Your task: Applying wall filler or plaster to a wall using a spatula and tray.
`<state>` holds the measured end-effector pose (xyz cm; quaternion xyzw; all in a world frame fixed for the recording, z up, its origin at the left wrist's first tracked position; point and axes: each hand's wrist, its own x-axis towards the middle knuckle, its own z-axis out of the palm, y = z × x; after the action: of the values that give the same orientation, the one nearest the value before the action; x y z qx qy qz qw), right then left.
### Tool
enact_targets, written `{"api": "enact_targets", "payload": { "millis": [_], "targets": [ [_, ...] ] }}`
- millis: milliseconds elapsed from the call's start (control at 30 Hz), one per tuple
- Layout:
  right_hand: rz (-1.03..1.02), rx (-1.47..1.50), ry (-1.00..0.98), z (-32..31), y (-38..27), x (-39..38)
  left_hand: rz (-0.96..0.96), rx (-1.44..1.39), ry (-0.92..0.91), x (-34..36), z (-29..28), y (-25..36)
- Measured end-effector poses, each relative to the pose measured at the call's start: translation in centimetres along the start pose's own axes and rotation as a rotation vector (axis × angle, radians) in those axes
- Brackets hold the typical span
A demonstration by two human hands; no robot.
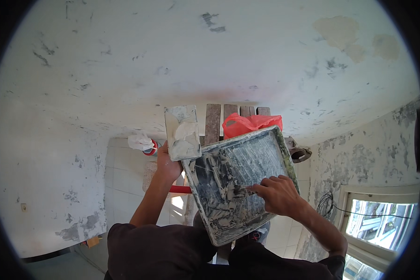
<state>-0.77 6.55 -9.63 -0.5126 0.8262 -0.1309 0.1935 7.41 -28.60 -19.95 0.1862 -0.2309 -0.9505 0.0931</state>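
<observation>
A flat rectangular board (171, 148), its top smeared with white putty (186, 133), is gripped by my left hand (169, 163), whose fingers are mostly hidden beneath it. Its lower edge overlaps the corner of a dark paint tray (261, 158) caked with dried and wet putty. The tray is tilted in front of my lap, its ribbed slope to the upper right. Over the tray, my right hand (279, 196) is closed with the index finger pointing left at clumps of grey-white putty (232, 191). What the fingers pinch blends into the tray and is unclear.
Beyond the tray a red plastic bag (252, 122) lies on a slatted wooden bench (213, 119). A white bag on a red-rimmed container (147, 145) stands left. A patchy wall (228, 56) rises ahead. At right are a window (382, 219) and coiled cable (325, 203).
</observation>
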Motion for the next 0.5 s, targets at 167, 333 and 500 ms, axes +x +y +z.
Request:
{"api": "enact_targets", "payload": {
  "millis": [167,333,500],
  "targets": [
    [-0.097,0.054,-0.004,1.3,1.5,3.2,0.026,0.041,-0.021,-0.1,-0.1,-0.1],
    [-0.128,0.235,0.000,2.3,1.2,5.0,-0.036,-0.072,-0.210,0.2,0.5,-0.3],
    [-0.069,0.210,0.095,-2.8,3.2,3.8,-0.005,-0.022,-0.060,-0.4,0.0,-0.2]
  ]
}}
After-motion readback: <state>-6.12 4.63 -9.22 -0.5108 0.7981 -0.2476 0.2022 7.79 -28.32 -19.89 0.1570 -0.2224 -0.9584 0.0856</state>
